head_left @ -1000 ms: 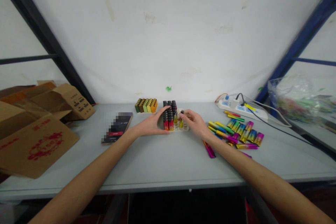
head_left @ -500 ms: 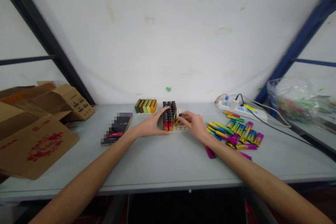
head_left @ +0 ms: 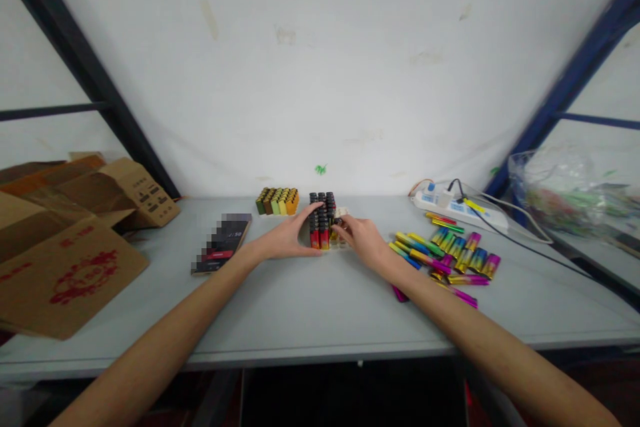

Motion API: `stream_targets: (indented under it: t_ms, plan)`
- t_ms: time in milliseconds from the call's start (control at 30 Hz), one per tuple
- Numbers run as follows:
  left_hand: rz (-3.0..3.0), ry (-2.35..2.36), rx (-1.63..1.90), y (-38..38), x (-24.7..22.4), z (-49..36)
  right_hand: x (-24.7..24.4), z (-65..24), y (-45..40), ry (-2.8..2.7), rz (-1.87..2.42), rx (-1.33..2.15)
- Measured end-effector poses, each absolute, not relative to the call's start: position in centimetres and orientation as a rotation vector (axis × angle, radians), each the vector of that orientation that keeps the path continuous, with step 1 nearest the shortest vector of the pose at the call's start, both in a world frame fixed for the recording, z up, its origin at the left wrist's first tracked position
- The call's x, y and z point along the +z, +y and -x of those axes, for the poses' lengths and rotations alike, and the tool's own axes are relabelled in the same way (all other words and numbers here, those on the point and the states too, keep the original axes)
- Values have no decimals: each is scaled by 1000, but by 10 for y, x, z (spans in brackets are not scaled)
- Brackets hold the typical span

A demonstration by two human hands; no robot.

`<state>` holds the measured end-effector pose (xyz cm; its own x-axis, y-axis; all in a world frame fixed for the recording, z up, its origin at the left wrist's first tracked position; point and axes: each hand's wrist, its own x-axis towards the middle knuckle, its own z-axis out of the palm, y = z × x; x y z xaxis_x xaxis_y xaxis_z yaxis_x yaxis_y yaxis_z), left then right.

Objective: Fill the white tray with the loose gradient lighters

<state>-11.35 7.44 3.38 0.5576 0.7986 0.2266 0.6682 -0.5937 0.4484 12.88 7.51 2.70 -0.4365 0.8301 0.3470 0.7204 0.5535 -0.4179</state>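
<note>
Upright lighters [head_left: 320,230] with black tops and red-to-yellow bodies stand packed in rows in a white tray [head_left: 343,247] with round holes. My left hand [head_left: 287,237] curves round the left side of this block, thumb along its front and fingers at its back, gripping it. At the block's right side, my right hand [head_left: 363,237] pinches one lighter [head_left: 337,221] by its dark top, over the tray. Its fingers hide most of that lighter. Loose shiny lighters [head_left: 440,250] in rainbow metallic colours lie just right of my right hand, partly behind the forearm.
A second group of upright yellow, green and brown lighters [head_left: 277,201] stands near the wall. A phone [head_left: 227,240] lies left of my left hand. Cardboard boxes [head_left: 75,260] fill the left side. At the right are a power strip [head_left: 460,207] with cables and a clear plastic bag [head_left: 560,187].
My right hand has moved slightly left and lower with the lighter, closer to the standing rows. My left hand stays in place round the block.
</note>
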Motion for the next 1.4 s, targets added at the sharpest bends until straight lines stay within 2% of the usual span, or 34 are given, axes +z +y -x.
stream_targets:
  t_ms: [267,500,767,900,1133,1400]
  plan:
    - [-2458,1187,608,77,32,116,39,-122,65,-2486,1356,-64]
    - [-2437,1218,582,76,33,116,51,-193,89,-2427,1649,-145]
    - [-2457,1204,573,76,33,116,74,-280,104,-2582,1925,410]
    - [-2458,1199,569,74,35,116,75,-283,105,-2665,1896,527]
    - [-2452,1203,582,77,32,117,73,-273,107,-2559,1694,328]
    - [-2442,1183,606,76,33,116,67,-238,101,-2297,1360,275]
